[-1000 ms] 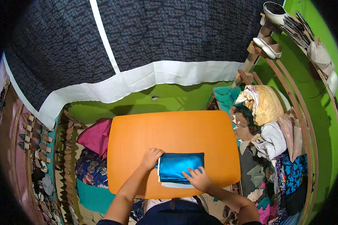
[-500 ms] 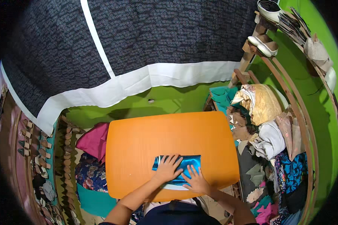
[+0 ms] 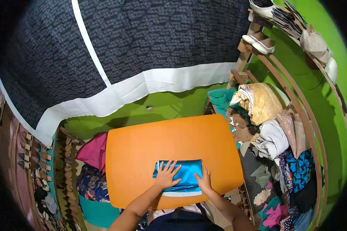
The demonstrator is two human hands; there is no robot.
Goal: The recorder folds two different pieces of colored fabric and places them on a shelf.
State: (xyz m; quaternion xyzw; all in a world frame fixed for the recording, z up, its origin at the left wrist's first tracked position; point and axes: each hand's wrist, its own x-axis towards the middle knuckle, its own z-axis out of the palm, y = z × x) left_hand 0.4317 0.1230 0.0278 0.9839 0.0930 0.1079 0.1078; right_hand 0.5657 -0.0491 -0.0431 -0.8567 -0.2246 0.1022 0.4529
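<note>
A shiny blue piece of fabric [image 3: 189, 169] lies on the orange tabletop [image 3: 169, 138], close to its near edge. White backing shows along the fabric's near side. My left hand [image 3: 167, 176] rests flat on the left part of the fabric, fingers spread. At the right edge of the fabric is my right hand [image 3: 205, 180], its thumb touching the blue surface and its fingers stretched out along the side, apart from the thumb.
Heaped cloth and scraps [image 3: 272, 140] fill the right side beside a wooden rack [image 3: 297, 96]. Folded fabrics [image 3: 93, 183] lie left of the table. Shoe lasts [image 3: 68, 161] line racks at far left. A dark patterned curtain [image 3: 162, 38] hangs behind.
My right hand has slid from on top of the fabric to its right edge, uncovering more blue. The left hand stays on the fabric's left part. The whole view has shifted slightly.
</note>
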